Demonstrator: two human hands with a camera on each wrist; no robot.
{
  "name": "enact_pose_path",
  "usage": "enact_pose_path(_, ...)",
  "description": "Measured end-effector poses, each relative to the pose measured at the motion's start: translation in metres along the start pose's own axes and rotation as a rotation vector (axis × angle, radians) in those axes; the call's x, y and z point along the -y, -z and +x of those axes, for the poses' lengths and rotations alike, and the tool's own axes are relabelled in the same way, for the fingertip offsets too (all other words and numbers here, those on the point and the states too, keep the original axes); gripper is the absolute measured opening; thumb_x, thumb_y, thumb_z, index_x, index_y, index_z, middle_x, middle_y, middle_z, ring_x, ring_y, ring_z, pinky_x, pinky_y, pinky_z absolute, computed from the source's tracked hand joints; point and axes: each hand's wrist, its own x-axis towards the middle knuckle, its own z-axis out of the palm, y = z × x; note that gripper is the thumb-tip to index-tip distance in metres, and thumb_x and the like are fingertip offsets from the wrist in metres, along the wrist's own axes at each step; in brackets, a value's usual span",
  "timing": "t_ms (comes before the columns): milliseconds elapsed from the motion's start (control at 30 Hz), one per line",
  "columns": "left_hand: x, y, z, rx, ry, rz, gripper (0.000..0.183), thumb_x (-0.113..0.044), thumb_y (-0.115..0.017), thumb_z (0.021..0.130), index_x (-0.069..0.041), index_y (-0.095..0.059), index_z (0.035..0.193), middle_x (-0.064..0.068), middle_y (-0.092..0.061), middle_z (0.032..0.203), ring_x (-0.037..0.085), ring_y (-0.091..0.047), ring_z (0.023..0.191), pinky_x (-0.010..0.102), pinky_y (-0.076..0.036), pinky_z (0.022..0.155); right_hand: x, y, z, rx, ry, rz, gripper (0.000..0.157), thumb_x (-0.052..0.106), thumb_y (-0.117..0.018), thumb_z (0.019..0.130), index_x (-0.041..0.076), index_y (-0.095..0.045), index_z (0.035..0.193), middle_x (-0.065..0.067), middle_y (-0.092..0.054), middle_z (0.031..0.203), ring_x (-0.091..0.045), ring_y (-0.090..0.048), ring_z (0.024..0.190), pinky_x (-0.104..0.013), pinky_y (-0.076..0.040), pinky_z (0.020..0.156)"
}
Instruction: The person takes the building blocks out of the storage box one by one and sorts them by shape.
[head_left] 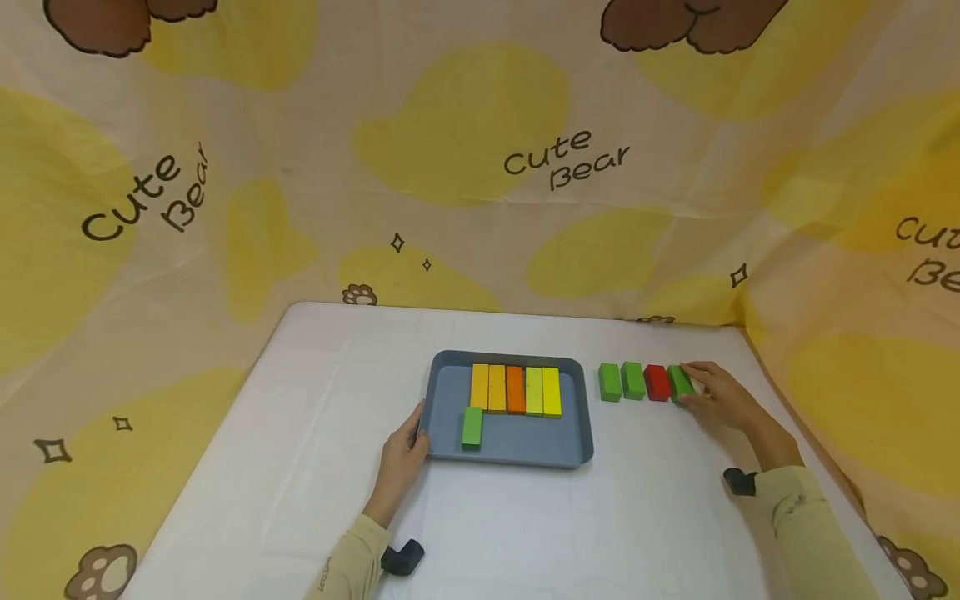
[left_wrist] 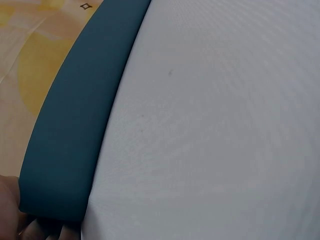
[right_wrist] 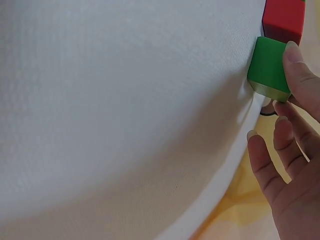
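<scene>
And the right hand (head_left: pixel 724 400) pinches the rightmost green block (head_left: pixel 678 382) at centre-right of frame, grip just block-wide, best lifted straight clear of the red block (head_left: pixel 657 383), left hand (head_left: pixel 402 457) steadying the blue-gray tray (head_left: pixel 532 442).

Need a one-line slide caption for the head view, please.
Left hand grips a tray of six blocks; right hand pinches a green block beside the red block.
</scene>
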Motion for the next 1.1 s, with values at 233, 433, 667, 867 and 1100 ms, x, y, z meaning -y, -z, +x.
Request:
enact_pose_path(233, -0.001, 0.000, 0.001, -0.009, -0.010, -0.012, 0.055, -0.001, -0.046, 0.094, -0.001, -0.040, 0.148, 0.019, -0.043, 0.149, 0.033, -0.043, 0.137, 0.045, -0.041, 0.111, 0.001, -0.001, 0.000, 0.000, 0.001, 0.005, 0.067, 0.019, -0.068, 0.092, -0.013, -0.039, 0.142, -0.036, -0.039, 0.139, -0.046, -0.049, 0.111, -0.063, -0.048, 0.095)
enact_pose_path(433, 0.000, 0.001, 0.001, -0.003, 0.011, -0.021, 0.055, -0.001, -0.046, 0.094, -0.001, -0.040, 0.148, 0.019, -0.043, 0.149, 0.034, -0.043, 0.137, 0.044, -0.041, 0.111, 0.001, -0.001, 0.000, -0.009, 0.007, 0.015, 0.066, 0.018, -0.068, 0.091, -0.014, -0.040, 0.142, -0.034, -0.040, 0.138, -0.040, -0.052, 0.103, -0.058, -0.051, 0.091)
enact_pose_path(667, 0.000, 0.001, -0.001, 0.015, -0.009, -0.029, 0.055, 0.000, -0.045, 0.094, 0.000, -0.038, 0.149, 0.021, -0.042, 0.150, 0.035, -0.042, 0.138, 0.044, -0.040, 0.112, 0.005, 0.006, -0.006, -0.054, 0.034, -0.003, 0.066, 0.023, -0.067, 0.092, -0.012, -0.041, 0.141, -0.032, -0.041, 0.139, -0.030, -0.052, 0.095, -0.034, -0.054, 0.078)
enact_pose_path(867, 0.000, 0.001, -0.001, -0.011, -0.014, -0.008, 0.055, 0.000, -0.046, 0.093, 0.000, -0.040, 0.148, 0.021, -0.044, 0.148, 0.035, -0.044, 0.136, 0.045, -0.042, 0.110, 0.034, 0.012, -0.004, -0.159, 0.044, -0.036, 0.064, 0.030, -0.063, 0.095, -0.011, -0.044, 0.140, -0.032, -0.044, 0.138, -0.034, -0.054, 0.093, -0.041, -0.052, 0.075)
enact_pose_path(1100, -0.002, 0.001, -0.001, 0.003, 0.006, -0.013, 0.055, -0.001, -0.045, 0.094, -0.002, -0.039, 0.148, 0.019, -0.043, 0.149, 0.033, -0.043, 0.138, 0.044, -0.041, 0.112, 0.095, -0.004, 0.009, -0.175, 0.047, -0.110, 0.064, 0.033, -0.065, 0.093, -0.007, -0.048, 0.140, -0.028, -0.046, 0.140, -0.048, -0.044, 0.127, -0.067, -0.039, 0.105)
